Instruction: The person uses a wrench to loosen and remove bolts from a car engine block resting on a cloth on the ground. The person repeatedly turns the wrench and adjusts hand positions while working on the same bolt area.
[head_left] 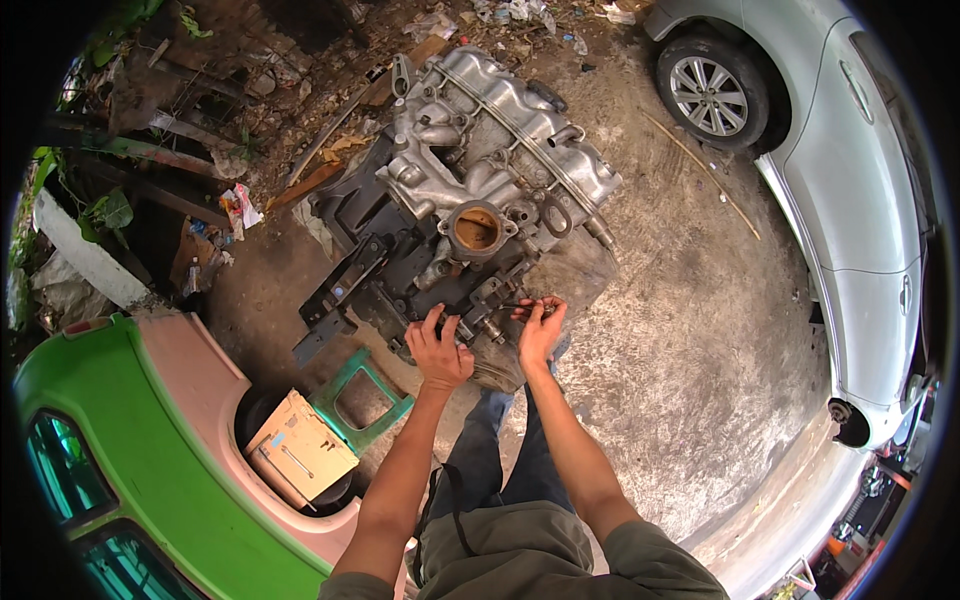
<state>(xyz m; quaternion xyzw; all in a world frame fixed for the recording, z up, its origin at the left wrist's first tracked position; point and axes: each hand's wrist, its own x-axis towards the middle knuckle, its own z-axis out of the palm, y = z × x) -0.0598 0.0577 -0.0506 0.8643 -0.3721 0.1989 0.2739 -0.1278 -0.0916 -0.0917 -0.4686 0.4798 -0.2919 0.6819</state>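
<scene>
A large engine block with a silver upper half and a black lower part lies on the dirt ground in front of me. A round rusty opening faces up near its front. My left hand rests on the black near edge of the engine, fingers curled over it. My right hand is just to the right, pinching a thin dark wire or small tool that points toward a fitting on the engine's near end. My legs in jeans stand below.
A silver car stands at the right with its wheel near the engine. A green and pink vehicle body fills the lower left. Beside it lie a green plastic stool and a cardboard box. Scrap wood and rubbish lie at upper left.
</scene>
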